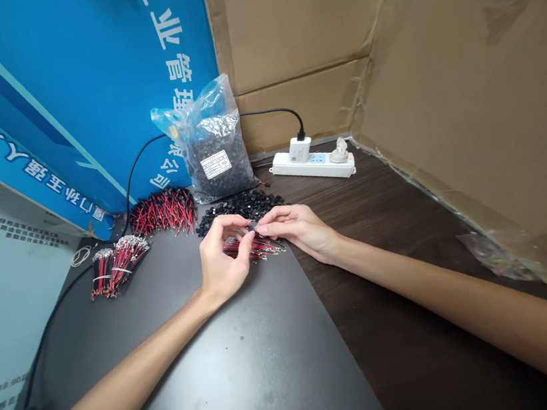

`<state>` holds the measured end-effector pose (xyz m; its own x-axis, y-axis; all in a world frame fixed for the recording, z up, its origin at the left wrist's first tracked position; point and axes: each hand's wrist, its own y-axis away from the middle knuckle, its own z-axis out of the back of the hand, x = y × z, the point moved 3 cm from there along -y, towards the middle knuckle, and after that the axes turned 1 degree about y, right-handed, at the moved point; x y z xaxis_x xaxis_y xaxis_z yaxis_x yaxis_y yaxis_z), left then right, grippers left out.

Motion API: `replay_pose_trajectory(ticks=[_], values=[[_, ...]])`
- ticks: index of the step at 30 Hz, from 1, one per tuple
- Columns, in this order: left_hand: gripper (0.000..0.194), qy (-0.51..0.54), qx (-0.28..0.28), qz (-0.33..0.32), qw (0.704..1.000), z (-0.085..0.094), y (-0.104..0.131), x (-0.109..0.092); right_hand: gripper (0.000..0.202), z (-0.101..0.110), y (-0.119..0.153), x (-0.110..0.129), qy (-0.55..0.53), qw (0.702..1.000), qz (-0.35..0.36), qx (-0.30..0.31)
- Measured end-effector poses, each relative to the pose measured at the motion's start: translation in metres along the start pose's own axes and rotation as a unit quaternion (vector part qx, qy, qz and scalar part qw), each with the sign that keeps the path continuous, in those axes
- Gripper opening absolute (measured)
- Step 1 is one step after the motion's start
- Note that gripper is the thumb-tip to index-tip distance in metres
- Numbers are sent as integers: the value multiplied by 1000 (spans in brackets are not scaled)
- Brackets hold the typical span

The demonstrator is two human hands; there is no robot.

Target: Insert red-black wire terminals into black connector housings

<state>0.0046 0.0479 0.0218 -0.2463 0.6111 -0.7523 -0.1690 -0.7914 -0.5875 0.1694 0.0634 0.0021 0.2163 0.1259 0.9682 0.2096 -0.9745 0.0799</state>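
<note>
My left hand (224,258) pinches a small black connector (251,229) between thumb and fingers. From the right, my right hand (301,229) meets it with closed fingertips; what these hold is too small to make out. Beneath both hands lie loose red and black wires (263,249) with bare metal ends. Just behind is a heap of small black connectors (241,206). To its left sits a pile of red and black wires with black ends (164,213). Two banded wire bundles (122,262) rest at the far left of the grey board.
A clear bag of black parts (220,161) stands behind the heap. A white power strip (313,166) with a plugged-in adapter (300,150) lies at the back right. Black cables run left. Blue panels and cardboard walls (440,95) enclose the grey board (216,380) and dark wooden surface.
</note>
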Motion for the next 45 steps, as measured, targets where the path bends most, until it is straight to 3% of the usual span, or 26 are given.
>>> replay_pose_trajectory(ticks=[45], values=[[15, -13, 5, 18, 1000, 0, -2, 0, 25, -1, -1, -3, -80, 997, 6, 11]])
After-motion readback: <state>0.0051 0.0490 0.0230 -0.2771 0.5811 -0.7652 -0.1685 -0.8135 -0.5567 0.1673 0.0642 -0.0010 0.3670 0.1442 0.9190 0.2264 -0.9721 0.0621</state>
